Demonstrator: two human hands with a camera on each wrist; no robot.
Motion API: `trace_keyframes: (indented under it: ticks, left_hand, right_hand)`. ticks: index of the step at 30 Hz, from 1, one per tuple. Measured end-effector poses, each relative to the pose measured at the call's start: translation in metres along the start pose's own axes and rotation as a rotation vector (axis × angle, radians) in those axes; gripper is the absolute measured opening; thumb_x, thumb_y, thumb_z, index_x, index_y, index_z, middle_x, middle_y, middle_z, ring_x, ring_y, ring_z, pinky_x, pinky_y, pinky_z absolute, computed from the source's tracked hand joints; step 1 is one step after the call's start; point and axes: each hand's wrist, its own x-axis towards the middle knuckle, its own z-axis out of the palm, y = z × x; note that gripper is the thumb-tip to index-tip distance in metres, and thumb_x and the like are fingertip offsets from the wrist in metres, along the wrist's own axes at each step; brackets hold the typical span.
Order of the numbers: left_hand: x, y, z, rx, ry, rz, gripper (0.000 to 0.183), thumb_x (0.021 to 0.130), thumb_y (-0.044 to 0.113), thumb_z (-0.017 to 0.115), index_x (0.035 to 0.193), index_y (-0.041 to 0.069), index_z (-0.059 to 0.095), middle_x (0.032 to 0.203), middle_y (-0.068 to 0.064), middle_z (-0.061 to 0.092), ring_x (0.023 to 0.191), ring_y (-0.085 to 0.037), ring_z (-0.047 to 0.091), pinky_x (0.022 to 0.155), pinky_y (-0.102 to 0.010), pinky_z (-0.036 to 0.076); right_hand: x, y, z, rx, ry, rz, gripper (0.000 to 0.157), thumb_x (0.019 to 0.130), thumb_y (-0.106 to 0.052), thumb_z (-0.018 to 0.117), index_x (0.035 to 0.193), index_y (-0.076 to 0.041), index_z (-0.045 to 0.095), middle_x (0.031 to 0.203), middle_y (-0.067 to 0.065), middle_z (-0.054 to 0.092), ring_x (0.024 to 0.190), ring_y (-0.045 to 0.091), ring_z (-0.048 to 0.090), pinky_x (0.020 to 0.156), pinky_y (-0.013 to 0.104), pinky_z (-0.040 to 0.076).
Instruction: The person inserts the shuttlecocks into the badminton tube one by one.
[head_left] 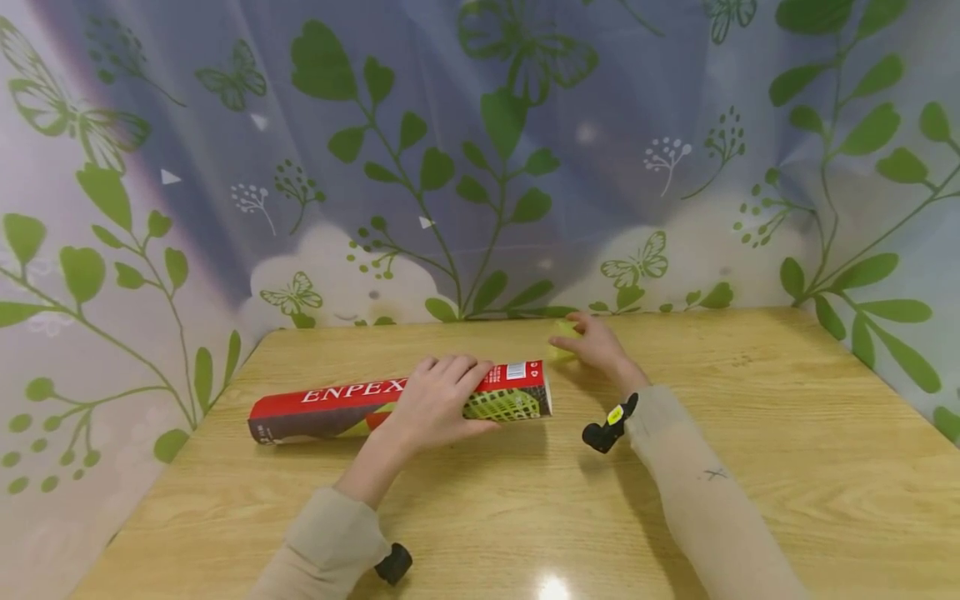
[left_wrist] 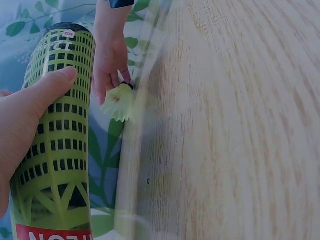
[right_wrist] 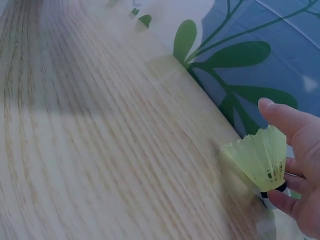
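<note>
My left hand (head_left: 442, 396) grips a long red, black and green shuttlecock tube (head_left: 330, 412) marked ENPEX, its thumb along the side. The tube lies crosswise over the table, its right end towards my right hand (head_left: 596, 343). In the left wrist view, the tube's green grid pattern (left_wrist: 65, 130) and dark end (left_wrist: 70, 30) show. My right hand holds a pale yellow shuttlecock (right_wrist: 260, 155) near its base, beside the table's back edge. The shuttlecock's skirt points away from the fingers, and its dark-banded base (right_wrist: 272, 192) is partly hidden by a fingertip.
The wooden table (head_left: 510, 517) runs back to a hanging curtain (head_left: 420, 250) printed with green leaves and butterflies. A black wrist camera (head_left: 609, 425) sits on the right wrist, another black device (head_left: 393, 564) by the left sleeve.
</note>
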Motion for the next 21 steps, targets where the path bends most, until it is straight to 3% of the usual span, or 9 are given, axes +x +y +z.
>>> trace_keyframes:
  ticks: [4, 15, 18, 21]
  left_hand:
    - [0.000, 0.000, -0.001, -0.007, -0.009, -0.002, 0.076, 0.063, 0.058, 0.076, 0.118, 0.008, 0.060, 0.106, -0.005, 0.059, 0.094, -0.022, 0.058, 0.077, -0.041, 0.045]
    - [0.000, 0.001, 0.000, -0.016, -0.005, -0.001, 0.077, 0.062, 0.058, 0.076, 0.119, 0.008, 0.059, 0.106, -0.006, 0.059, 0.094, -0.023, 0.058, 0.077, -0.042, 0.046]
    - [0.000, 0.002, -0.001, -0.024, -0.009, -0.007, 0.076, 0.062, 0.057, 0.077, 0.118, 0.008, 0.060, 0.106, -0.006, 0.060, 0.094, -0.023, 0.058, 0.077, -0.042, 0.045]
    - [0.001, 0.002, -0.001, -0.027, -0.015, -0.015, 0.076, 0.062, 0.057, 0.077, 0.118, 0.008, 0.059, 0.106, -0.006, 0.060, 0.094, -0.023, 0.058, 0.078, -0.042, 0.045]
  right_hand:
    - [-0.001, -0.001, 0.000, -0.005, -0.002, 0.004, 0.065, 0.087, -0.030, 0.064, 0.135, 0.006, 0.039, 0.132, 0.028, 0.044, 0.121, 0.040, 0.042, 0.097, 0.048, 0.036]
    - [-0.010, -0.002, -0.004, 0.007, 0.103, -0.107, 0.031, 0.090, -0.006, 0.054, 0.118, 0.008, 0.059, 0.123, 0.024, 0.054, 0.115, 0.037, 0.049, 0.093, 0.047, 0.040]
    - [-0.012, -0.003, -0.005, 0.013, 0.111, -0.125, 0.029, 0.091, -0.005, 0.052, 0.117, 0.006, 0.061, 0.123, 0.024, 0.054, 0.093, 0.035, 0.057, 0.082, 0.044, 0.044]
    - [-0.014, -0.004, -0.006, 0.016, 0.120, -0.135, 0.029, 0.092, -0.006, 0.052, 0.117, 0.005, 0.062, 0.122, 0.023, 0.056, 0.068, 0.027, 0.054, 0.068, 0.036, 0.043]
